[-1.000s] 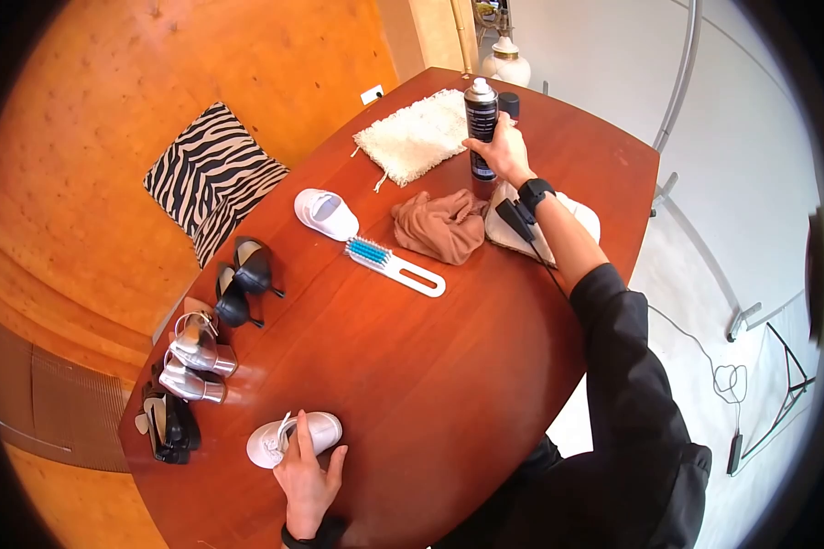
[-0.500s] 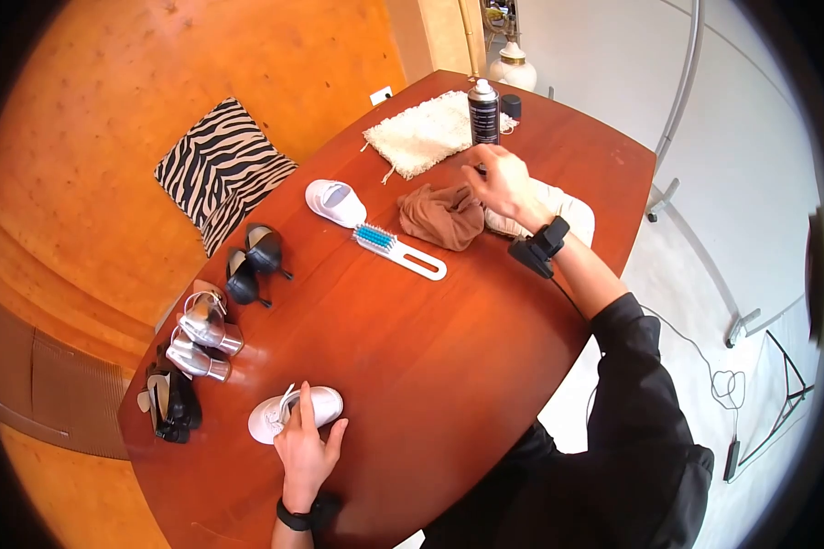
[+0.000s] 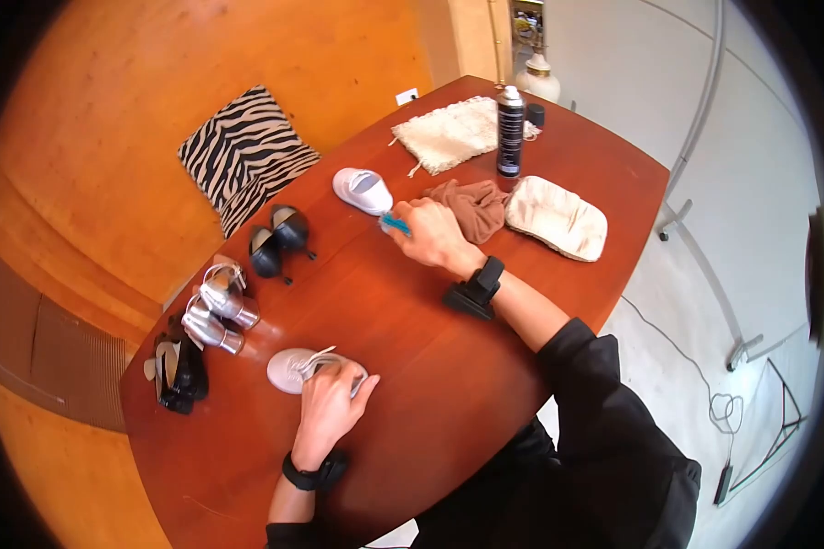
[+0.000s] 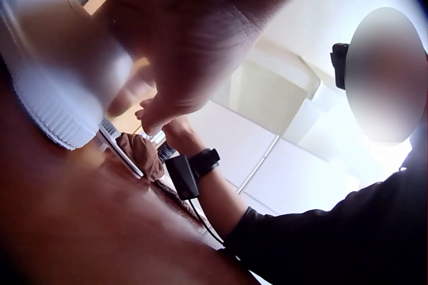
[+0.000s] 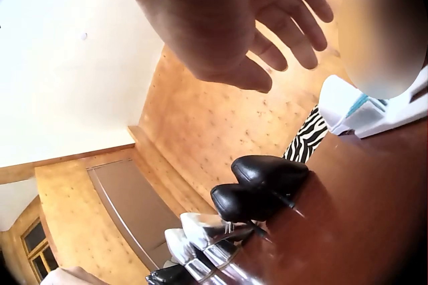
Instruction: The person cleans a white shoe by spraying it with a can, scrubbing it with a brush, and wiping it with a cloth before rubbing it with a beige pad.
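A white lace-up sneaker (image 3: 288,370) sits on the table at the near left, its heel large in the left wrist view. My left hand (image 3: 331,412) grips it at the opening, fingers bent over the edge and thumb sticking out; part of the grip is hidden. My right hand (image 3: 433,234) hovers over a white brush with blue bristles (image 3: 394,222), covering most of it in the head view. In the right wrist view its fingers (image 5: 294,21) are spread and apart from the brush. Beyond the brush lies a second white shoe (image 3: 362,189).
Black heels (image 3: 279,242), silver heels (image 3: 220,311) and black shoes (image 3: 181,371) line the left edge. Toward the back are a brown cloth (image 3: 474,209), a cream pad (image 3: 558,218), a fluffy cream pouch (image 3: 449,134), a spray can (image 3: 510,133) and its black cap (image 3: 535,115).
My right hand has let go of the spray can, left it standing, and come left and nearer to the brush. My left hand's index finger, straight before, now bends at the sneaker.
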Motion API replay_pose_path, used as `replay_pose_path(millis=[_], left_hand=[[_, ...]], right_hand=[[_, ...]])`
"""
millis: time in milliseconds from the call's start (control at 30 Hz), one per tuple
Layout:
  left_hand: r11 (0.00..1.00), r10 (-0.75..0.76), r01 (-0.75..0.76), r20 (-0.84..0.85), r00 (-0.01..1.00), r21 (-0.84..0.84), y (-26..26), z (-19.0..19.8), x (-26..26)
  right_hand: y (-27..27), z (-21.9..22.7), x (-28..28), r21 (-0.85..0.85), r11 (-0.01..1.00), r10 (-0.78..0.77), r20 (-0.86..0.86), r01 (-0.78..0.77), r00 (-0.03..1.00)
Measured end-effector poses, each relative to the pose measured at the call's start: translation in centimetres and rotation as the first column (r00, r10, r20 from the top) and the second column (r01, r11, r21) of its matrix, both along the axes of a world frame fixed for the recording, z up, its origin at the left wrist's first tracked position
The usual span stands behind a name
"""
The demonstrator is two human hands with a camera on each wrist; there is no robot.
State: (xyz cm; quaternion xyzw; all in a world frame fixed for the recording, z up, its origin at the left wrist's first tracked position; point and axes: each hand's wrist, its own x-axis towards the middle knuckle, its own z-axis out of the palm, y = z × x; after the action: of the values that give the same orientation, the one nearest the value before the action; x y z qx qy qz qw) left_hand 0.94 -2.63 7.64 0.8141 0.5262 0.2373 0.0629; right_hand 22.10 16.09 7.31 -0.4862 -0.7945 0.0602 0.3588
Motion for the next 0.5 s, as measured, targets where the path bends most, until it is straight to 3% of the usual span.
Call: replay_pose_path(millis=[333,500], left_hand=[[0.995,-0.095,0.097,0.080,0.992,-0.016,0.6,-0.9,-1.0],[0.977,-0.122,0.145,0.146,0.982,-0.158,0.5,0.5,-2.1]], right_hand=[[3.1,-0.8,3.3,0.110,0.946,-0.305,-0.002,0.304,0.952],[3.4,-1.5,3.6,0.147,0.944,-0.295,-0.013,0.294,0.955]])
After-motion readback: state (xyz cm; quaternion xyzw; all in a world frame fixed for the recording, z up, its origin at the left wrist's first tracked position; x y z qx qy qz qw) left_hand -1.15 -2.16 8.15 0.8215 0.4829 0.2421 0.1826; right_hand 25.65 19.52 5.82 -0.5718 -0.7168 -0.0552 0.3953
